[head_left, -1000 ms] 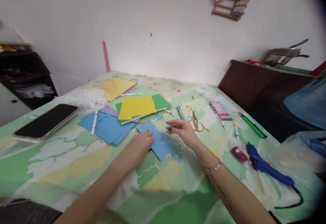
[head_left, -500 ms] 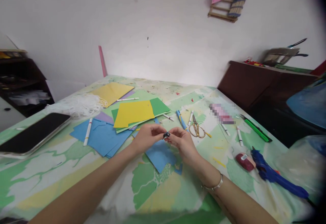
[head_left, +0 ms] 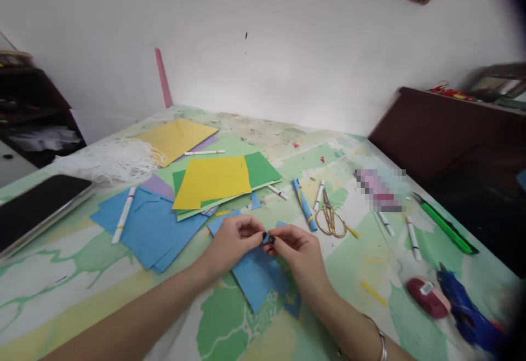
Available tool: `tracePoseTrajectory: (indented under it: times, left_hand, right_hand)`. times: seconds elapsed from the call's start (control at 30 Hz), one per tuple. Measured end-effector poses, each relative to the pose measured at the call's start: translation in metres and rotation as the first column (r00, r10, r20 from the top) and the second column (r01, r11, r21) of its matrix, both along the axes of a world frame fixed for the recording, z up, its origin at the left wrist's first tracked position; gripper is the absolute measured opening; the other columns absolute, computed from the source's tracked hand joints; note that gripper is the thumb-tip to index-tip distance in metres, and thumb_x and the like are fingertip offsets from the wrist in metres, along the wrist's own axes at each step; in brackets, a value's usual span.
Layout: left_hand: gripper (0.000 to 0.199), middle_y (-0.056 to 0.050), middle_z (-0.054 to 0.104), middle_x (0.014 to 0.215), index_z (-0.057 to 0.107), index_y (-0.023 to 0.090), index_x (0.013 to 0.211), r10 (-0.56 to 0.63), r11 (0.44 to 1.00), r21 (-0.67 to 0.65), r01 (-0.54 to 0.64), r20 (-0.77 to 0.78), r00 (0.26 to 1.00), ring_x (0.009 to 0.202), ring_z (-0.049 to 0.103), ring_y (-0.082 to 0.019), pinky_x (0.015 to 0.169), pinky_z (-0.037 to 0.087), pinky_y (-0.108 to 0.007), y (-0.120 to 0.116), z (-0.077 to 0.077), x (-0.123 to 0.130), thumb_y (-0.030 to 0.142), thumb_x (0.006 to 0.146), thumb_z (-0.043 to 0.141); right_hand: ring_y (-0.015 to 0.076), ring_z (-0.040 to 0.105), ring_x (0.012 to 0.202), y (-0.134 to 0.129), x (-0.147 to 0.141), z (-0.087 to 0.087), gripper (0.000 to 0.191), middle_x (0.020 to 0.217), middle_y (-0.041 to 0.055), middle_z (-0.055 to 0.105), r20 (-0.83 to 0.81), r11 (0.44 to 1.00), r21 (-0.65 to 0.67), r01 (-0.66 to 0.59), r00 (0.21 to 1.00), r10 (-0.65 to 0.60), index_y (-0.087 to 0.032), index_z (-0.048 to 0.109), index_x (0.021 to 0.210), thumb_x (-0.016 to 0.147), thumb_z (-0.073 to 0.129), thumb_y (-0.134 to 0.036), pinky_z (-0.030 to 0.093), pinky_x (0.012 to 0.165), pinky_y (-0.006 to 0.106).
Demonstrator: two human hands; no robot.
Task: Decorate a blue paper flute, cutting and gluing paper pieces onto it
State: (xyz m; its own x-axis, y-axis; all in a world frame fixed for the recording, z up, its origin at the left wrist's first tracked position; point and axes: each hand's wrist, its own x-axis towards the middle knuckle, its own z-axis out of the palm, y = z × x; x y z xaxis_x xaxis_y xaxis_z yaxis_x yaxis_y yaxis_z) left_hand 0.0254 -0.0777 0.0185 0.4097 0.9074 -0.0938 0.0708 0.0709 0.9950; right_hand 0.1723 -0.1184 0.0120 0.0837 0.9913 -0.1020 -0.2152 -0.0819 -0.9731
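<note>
My left hand (head_left: 234, 242) and my right hand (head_left: 303, 256) meet at the fingertips over the table. Pinched between the thumbs and fingers is a small blue piece of paper (head_left: 267, 238), mostly hidden by the fingers, so its exact shape does not show. Under the hands lies a blue paper sheet (head_left: 255, 284), with a small blue scrap (head_left: 292, 307) by its lower right corner. To the right of the hands are a rolled blue paper tube with a yellow strip (head_left: 304, 206) and gold-handled scissors (head_left: 329, 221).
Blue sheets (head_left: 150, 229), a yellow sheet (head_left: 217, 182) and white string (head_left: 110, 161) lie to the left, near a phone (head_left: 41, 207). On the right are a green utility knife (head_left: 446, 225), a dark red mouse-shaped object (head_left: 428, 297) and a blue glue gun (head_left: 468, 311). Several white markers lie about.
The camera view has tilted down and come closer, so the wall decoration is partly cut off. Both hands still pinch the small blue piece, with the fingers slightly shifted around it.
</note>
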Motion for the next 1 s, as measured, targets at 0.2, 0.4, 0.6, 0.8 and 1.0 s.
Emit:
tracePoseTrajectory:
  times: [0.2, 0.4, 0.6, 0.8, 1.0]
  left_hand:
    - [0.009, -0.003, 0.064, 0.072, 0.058, 0.014, 0.075, -0.056, 0.998, 0.039, 0.056, 0.000, 0.998, 0.070, 0.062, -0.014, 0.069, 0.050, -0.026, -0.001, -0.003, -0.002, 0.023, 0.075, 0.057]
    - [0.006, 0.000, 0.061, 0.065, 0.055, 0.013, 0.075, -0.041, 0.998, -0.042, 0.044, 0.060, 0.997, 0.061, 0.060, -0.011, 0.060, 0.046, -0.021, 0.004, 0.003, -0.006, 0.018, 0.073, 0.057]
    - [0.006, 0.002, 0.059, 0.056, 0.057, 0.012, 0.074, -0.099, 0.987, -0.113, 0.113, 0.123, 0.988, 0.053, 0.058, -0.009, 0.052, 0.041, -0.018, 0.002, 0.006, -0.007, 0.016, 0.071, 0.058]
    - [0.009, 0.001, 0.060, 0.057, 0.058, 0.011, 0.071, -0.094, 0.989, -0.100, 0.113, 0.178, 0.979, 0.053, 0.057, -0.009, 0.053, 0.041, -0.019, -0.003, -0.003, -0.007, 0.018, 0.071, 0.064]
    - [0.010, 0.000, 0.062, 0.063, 0.061, 0.011, 0.074, -0.068, 0.998, -0.003, 0.069, 0.166, 0.984, 0.058, 0.061, -0.011, 0.057, 0.045, -0.020, -0.003, 0.001, -0.006, 0.019, 0.071, 0.065]
  right_hand:
    - [0.0161, 0.065, 0.062, -0.003, 0.002, -0.001, 0.006, 0.067, 0.0026, 0.069, 0.097, 0.999, 0.043, 0.018, 0.995, -0.022, -0.020, 0.069, 0.073, 0.067, 0.067, -0.020, 0.053, 0.063, 0.029]
    - [0.0179, 0.066, 0.074, -0.001, 0.009, -0.007, 0.016, 0.083, 0.0034, 0.071, 0.288, 0.983, 0.157, -0.097, 0.956, 0.048, -0.024, 0.071, 0.088, 0.075, 0.063, -0.018, 0.053, 0.072, 0.032]
    - [0.0170, 0.063, 0.077, 0.001, 0.019, 0.000, 0.014, 0.081, 0.0038, 0.069, 0.515, 0.907, 0.364, -0.211, 0.857, -0.007, -0.022, 0.070, 0.083, 0.079, 0.059, -0.013, 0.049, 0.071, 0.029]
    - [0.0152, 0.059, 0.073, 0.001, 0.019, 0.001, 0.009, 0.077, 0.0038, 0.063, 0.547, 0.877, 0.384, -0.289, 0.836, 0.036, -0.018, 0.066, 0.083, 0.081, 0.058, -0.015, 0.048, 0.069, 0.029]
    - [0.0136, 0.060, 0.074, 0.001, 0.015, -0.004, 0.005, 0.081, 0.0030, 0.062, 0.369, 0.927, 0.278, -0.254, 0.919, 0.141, -0.018, 0.061, 0.087, 0.083, 0.058, -0.020, 0.048, 0.069, 0.026]
